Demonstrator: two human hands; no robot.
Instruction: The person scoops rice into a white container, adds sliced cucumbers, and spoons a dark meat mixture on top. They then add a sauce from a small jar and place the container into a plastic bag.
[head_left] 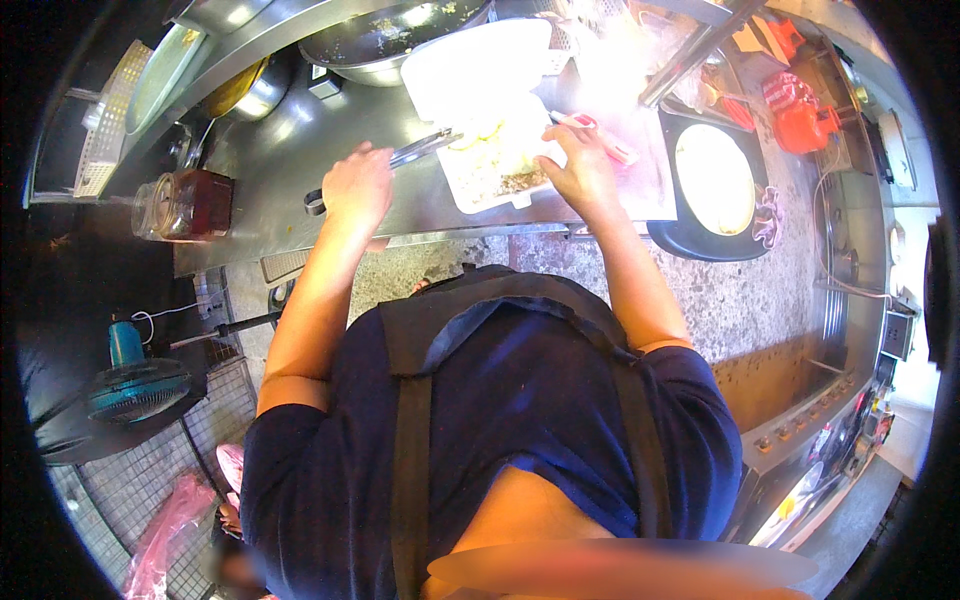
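My left hand [358, 187] is closed around metal tongs [420, 150]; their tips reach over the food. Under them lies an open white takeaway box [470, 200] on the steel counter, its lid raised at the far side. Pale pieces and brown crumbly bits of food [500, 165] fill the box, partly washed out by glare. My right hand [582, 170] grips the box's right edge, thumb toward the food. Just beyond that hand lies a red-and-white item [597, 138] on a pink sheet, its kind unclear.
A large wok [385, 65] stands at the back. A jar of dark red contents [195, 205] sits at the counter's left end. To the right, a round pale-topped container [715, 180] rests on a black surface. A teal fan [130, 370] is at lower left.
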